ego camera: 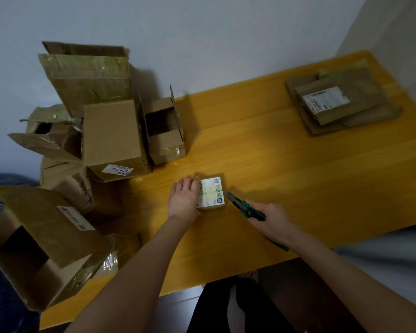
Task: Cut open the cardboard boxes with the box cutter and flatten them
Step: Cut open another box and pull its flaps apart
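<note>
A small cardboard box (213,193) with a white shipping label on top sits near the middle of the yellow wooden table (286,164). My left hand (184,200) rests on its left side, fingers straight over the top edge. My right hand (271,221) grips a green and black box cutter (244,205), whose extended blade points up-left, just off the box's right edge. I cannot tell whether the blade tip touches the box.
A pile of opened cardboard boxes (101,121) crowds the table's left end, with one large open box (39,241) at the near left corner. Flattened cardboard (339,104) lies stacked at the far right. Walls bound the table behind and right.
</note>
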Motion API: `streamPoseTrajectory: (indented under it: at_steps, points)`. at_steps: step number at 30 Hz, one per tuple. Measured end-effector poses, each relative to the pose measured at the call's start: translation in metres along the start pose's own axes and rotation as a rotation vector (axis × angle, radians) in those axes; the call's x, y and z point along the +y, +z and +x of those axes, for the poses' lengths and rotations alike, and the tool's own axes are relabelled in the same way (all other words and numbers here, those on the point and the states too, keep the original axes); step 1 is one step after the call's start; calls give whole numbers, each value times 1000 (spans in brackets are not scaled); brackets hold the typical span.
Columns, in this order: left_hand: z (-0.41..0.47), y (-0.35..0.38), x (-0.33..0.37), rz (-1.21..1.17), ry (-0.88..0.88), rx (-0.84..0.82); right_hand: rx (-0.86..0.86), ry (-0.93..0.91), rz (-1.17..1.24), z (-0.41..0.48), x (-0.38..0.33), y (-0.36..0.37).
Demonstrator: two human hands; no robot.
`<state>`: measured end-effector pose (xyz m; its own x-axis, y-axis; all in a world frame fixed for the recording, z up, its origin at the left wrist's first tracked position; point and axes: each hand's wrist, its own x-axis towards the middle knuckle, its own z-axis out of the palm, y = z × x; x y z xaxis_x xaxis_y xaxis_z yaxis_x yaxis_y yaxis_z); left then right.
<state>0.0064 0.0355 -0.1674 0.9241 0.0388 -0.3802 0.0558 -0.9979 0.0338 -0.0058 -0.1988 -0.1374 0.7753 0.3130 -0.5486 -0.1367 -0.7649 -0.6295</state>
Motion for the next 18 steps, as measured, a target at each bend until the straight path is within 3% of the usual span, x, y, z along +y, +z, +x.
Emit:
streamPoseTrajectory:
  at_steps: [3, 6, 12, 16, 18]
  points:
    - [2, -3, 1, -21, -44, 9, 82, 23, 91, -1, -2, 0]
    - [-1, -5, 2, -39, -145, -15, 207, 104, 336, 6, -17, 8]
    - [-23, -4, -10, -178, -362, -113, 34, 392, 961, 33, -66, 48]
    - [-35, -3, -20, -385, -459, -119, 60, 494, 955, 46, -78, 79]
    - [-40, -7, -27, -373, -433, -17, 95, 535, 924, 47, -77, 87]
